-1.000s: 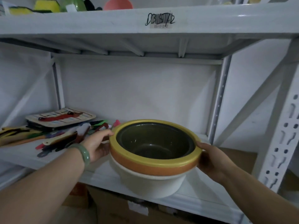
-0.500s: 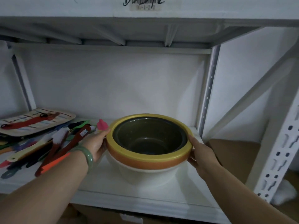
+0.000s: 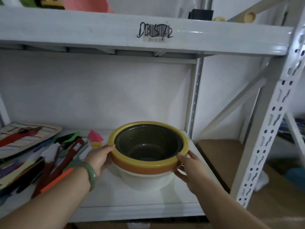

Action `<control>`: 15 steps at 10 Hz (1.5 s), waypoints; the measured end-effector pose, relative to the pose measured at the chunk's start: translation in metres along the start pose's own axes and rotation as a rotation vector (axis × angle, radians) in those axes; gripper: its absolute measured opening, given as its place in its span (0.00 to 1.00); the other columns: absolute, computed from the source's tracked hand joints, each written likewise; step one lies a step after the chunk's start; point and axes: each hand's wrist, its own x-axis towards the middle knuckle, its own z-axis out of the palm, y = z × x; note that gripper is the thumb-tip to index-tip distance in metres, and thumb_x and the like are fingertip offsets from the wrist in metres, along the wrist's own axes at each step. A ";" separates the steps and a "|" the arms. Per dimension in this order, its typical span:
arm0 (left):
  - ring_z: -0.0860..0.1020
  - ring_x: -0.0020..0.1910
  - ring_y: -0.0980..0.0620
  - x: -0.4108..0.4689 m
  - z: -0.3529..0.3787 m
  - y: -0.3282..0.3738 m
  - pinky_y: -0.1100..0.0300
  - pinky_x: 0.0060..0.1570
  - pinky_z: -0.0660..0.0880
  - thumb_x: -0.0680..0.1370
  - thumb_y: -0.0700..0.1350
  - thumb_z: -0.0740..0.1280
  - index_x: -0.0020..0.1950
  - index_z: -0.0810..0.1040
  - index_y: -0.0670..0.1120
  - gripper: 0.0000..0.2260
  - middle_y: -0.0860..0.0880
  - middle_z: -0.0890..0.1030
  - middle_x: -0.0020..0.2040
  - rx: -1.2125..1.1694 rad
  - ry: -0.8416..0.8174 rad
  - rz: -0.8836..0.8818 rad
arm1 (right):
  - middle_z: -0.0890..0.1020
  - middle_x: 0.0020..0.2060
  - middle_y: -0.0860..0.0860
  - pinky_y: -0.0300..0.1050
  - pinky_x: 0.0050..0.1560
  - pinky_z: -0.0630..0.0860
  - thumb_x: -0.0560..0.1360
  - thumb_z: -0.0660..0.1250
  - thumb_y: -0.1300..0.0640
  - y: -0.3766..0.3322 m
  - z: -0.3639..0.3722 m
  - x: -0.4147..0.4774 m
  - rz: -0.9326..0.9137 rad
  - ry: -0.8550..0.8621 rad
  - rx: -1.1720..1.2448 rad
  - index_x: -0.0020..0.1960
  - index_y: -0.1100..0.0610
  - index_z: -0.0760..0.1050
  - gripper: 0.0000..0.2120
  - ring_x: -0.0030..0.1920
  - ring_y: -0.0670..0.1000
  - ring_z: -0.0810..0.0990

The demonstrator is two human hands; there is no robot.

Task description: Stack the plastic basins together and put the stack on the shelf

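Observation:
The stack of plastic basins (image 3: 146,169) stands on the white shelf board (image 3: 115,195), right of the middle. A yellow-rimmed basin with a dark inside sits on top, an orange one under it, a white one at the bottom. My left hand (image 3: 99,158) grips the stack's left rim, thumb over the yellow edge. My right hand (image 3: 189,167) holds the right side, fingers under the orange band. A green bangle is on my left wrist.
Left of the stack lie several coloured flat tools (image 3: 54,164), a striped board (image 3: 24,139) and a pink and yellow piece (image 3: 95,138). A shelf upright (image 3: 194,100) stands behind on the right. The upper shelf beam (image 3: 148,33) runs overhead. Cardboard (image 3: 221,156) lies to the right.
The stack went from held in front of the shelf edge to resting deeper on the shelf board. Both hands stayed on its sides, and my view tilted up.

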 end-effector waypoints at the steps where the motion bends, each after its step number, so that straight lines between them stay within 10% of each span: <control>1: 0.80 0.43 0.50 0.006 -0.001 0.002 0.57 0.40 0.75 0.76 0.41 0.65 0.47 0.79 0.43 0.04 0.45 0.82 0.44 -0.022 -0.023 -0.014 | 0.80 0.55 0.58 0.53 0.43 0.80 0.78 0.64 0.60 0.003 0.008 0.001 -0.010 0.018 0.005 0.73 0.50 0.65 0.24 0.53 0.57 0.81; 6: 0.78 0.56 0.42 -0.030 0.013 -0.001 0.45 0.56 0.77 0.76 0.49 0.64 0.59 0.75 0.45 0.13 0.42 0.80 0.55 0.096 0.051 -0.016 | 0.83 0.52 0.60 0.55 0.42 0.82 0.79 0.62 0.57 0.007 0.015 -0.004 -0.044 0.073 -0.033 0.71 0.52 0.68 0.21 0.52 0.59 0.83; 9: 0.79 0.54 0.41 -0.017 0.003 -0.013 0.42 0.58 0.75 0.73 0.59 0.63 0.42 0.74 0.54 0.09 0.44 0.81 0.54 0.242 0.105 0.008 | 0.83 0.51 0.58 0.54 0.41 0.82 0.80 0.61 0.55 -0.003 0.014 -0.004 -0.004 0.045 -0.090 0.70 0.52 0.70 0.19 0.50 0.58 0.83; 11: 0.79 0.53 0.42 -0.038 0.011 -0.002 0.42 0.58 0.75 0.76 0.53 0.63 0.56 0.75 0.46 0.14 0.39 0.80 0.56 0.175 0.085 -0.027 | 0.83 0.52 0.61 0.58 0.52 0.81 0.80 0.60 0.57 0.000 0.013 -0.011 0.054 0.021 -0.051 0.66 0.56 0.73 0.15 0.50 0.60 0.84; 15: 0.80 0.48 0.45 -0.092 -0.002 0.034 0.54 0.44 0.78 0.76 0.38 0.63 0.53 0.78 0.39 0.07 0.39 0.82 0.49 -0.054 -0.014 -0.015 | 0.80 0.55 0.64 0.55 0.54 0.79 0.78 0.63 0.65 -0.026 -0.008 -0.055 0.011 -0.128 -0.151 0.61 0.62 0.73 0.12 0.55 0.62 0.80</control>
